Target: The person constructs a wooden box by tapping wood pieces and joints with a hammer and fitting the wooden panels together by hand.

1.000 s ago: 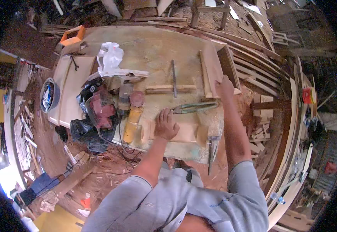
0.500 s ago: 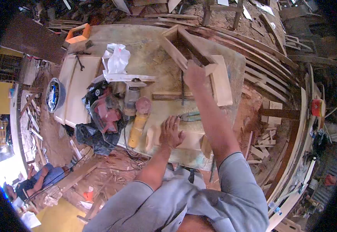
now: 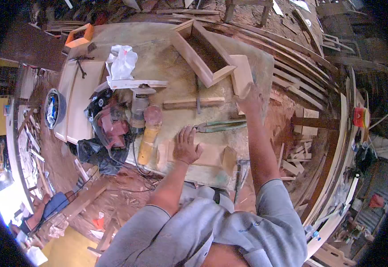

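My left hand lies open, fingers spread, on a pale wooden piece near the bench's front edge. The green-handled pliers lie just beyond its fingertips. My right hand reaches over the near end of a flat pale board and appears to touch it. Its fingers are too blurred to show whether they grip. Beyond and left of that board sits an open rectangular wooden box, with one corner toward me. A wooden strip and a thin dark bar lie below the box.
On the bench's left are a yellow-handled power tool, a reddish tool on black plastic, a white plastic bag and an orange frame. Long planks run along the right. A person is at lower left.
My right hand has moved from the box's near corner to the pale board on its right. The box has turned slightly. My left hand stays on the wooden piece; the whole view has shifted.
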A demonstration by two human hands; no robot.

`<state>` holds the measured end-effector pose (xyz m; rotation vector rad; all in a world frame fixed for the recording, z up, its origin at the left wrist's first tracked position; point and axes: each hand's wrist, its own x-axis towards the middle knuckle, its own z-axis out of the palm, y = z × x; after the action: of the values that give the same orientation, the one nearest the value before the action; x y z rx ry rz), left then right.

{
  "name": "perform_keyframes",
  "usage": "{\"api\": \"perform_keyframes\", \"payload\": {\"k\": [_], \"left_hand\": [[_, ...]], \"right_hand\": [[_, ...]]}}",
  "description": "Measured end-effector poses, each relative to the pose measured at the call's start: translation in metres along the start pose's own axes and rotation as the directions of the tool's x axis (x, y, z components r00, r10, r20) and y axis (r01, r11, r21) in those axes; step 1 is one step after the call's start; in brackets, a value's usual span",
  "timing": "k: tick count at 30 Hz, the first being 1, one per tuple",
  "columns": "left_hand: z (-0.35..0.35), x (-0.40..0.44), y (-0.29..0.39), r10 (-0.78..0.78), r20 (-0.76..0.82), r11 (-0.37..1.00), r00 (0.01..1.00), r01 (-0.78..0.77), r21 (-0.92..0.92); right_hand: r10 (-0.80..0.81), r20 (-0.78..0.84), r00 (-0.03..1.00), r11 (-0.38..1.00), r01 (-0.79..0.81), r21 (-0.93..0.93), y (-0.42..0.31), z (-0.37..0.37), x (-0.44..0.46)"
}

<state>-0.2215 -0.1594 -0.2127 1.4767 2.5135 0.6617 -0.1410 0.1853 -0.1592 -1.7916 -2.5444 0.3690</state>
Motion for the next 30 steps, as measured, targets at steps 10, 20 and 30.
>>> {"api": "perform_keyframes", "payload": {"k": [10, 20, 30], "left_hand": [[0.001, -0.004, 0.000, 0.043, -0.017, 0.998, 0.999, -0.043, 0.035], [-0.022, -0.016, 0.004, 0.414, 0.168, 0.909, 0.895, -0.417, -0.020], [-0.031, -0.004, -0.010, 0.462, 0.514, 0.856, 0.722, -0.515, -0.046]], "right_hand": [[0.171, 0.172, 0.970, 0.479, -0.234, 0.846, 0.183, -0.008, -0.040], [0.286, -0.087, 0.954, 0.862, -0.217, 0.458, 0.224, -0.057, -0.463], [0.143, 0.268, 0.953, 0.939, -0.217, 0.268, 0.129, -0.032, -0.576]]}}
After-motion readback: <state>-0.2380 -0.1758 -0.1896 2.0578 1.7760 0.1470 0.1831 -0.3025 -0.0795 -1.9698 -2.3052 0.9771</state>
